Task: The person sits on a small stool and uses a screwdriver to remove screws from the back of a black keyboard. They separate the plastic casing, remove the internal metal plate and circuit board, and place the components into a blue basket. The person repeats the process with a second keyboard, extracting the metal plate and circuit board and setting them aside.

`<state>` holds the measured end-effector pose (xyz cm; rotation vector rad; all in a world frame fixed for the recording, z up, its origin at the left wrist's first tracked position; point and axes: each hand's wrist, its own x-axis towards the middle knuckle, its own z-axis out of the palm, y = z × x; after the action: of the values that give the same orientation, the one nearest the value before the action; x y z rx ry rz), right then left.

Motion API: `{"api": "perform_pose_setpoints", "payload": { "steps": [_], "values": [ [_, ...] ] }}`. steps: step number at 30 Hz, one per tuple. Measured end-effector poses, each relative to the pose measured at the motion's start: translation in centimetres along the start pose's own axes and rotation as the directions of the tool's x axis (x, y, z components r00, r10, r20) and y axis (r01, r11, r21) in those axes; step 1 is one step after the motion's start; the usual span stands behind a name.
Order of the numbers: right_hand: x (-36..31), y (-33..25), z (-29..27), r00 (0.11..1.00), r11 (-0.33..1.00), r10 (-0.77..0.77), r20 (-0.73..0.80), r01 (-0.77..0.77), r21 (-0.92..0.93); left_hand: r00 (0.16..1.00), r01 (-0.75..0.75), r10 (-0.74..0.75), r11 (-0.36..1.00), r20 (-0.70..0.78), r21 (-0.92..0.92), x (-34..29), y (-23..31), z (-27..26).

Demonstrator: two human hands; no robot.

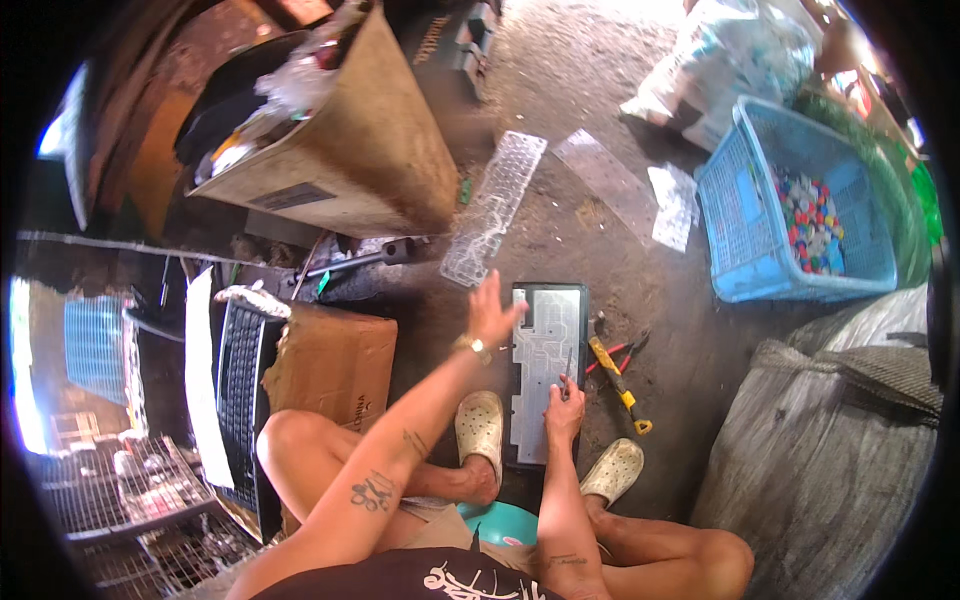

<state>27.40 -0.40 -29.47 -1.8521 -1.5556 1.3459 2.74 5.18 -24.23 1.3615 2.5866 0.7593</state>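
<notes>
Panel (546,362), silvery, black-edged, left grip (491,315) spread empty, right grip (565,408) round slim tool (570,362)

Daylight: came from the far side, bleaching the far floor (560,45) nearly white; a second overexposed strip (28,360) stood at the left edge. Glare: broke across the clear textured sheet (497,205); softer sheen lay on the pale plate (545,390). Shade: deepened at far left. Distortion: rim was black, wire cages (100,490) bowed, outer details softened.
</notes>
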Motion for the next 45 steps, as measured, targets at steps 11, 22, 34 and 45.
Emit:
{"api": "perform_pose_setpoints", "payload": {
  "steps": [11,22,34,45],
  "values": [
    [0.0,-3.7,-1.6,0.993,0.972,0.111,0.050,-0.098,-0.212,0.934,0.303,-0.354,0.856,0.047,0.418,29.4,-12.4,6.6],
    [0.0,-5.3,-0.8,0.977,0.926,0.212,0.027,-0.192,-0.326,0.968,0.231,-0.252,0.897,0.006,0.376,22.8,-7.9,1.4],
    [-0.9,-2.4,-2.2,0.998,0.989,-0.016,-0.057,0.007,-0.149,0.944,0.206,-0.240,0.965,0.226,0.161,-5.1,1.0,0.3],
    [-2.6,-2.1,-7.5,0.994,0.986,0.097,-0.053,-0.103,-0.132,0.957,0.083,-0.145,0.967,0.250,0.242,-1.7,1.8,1.6]
  ]
}}
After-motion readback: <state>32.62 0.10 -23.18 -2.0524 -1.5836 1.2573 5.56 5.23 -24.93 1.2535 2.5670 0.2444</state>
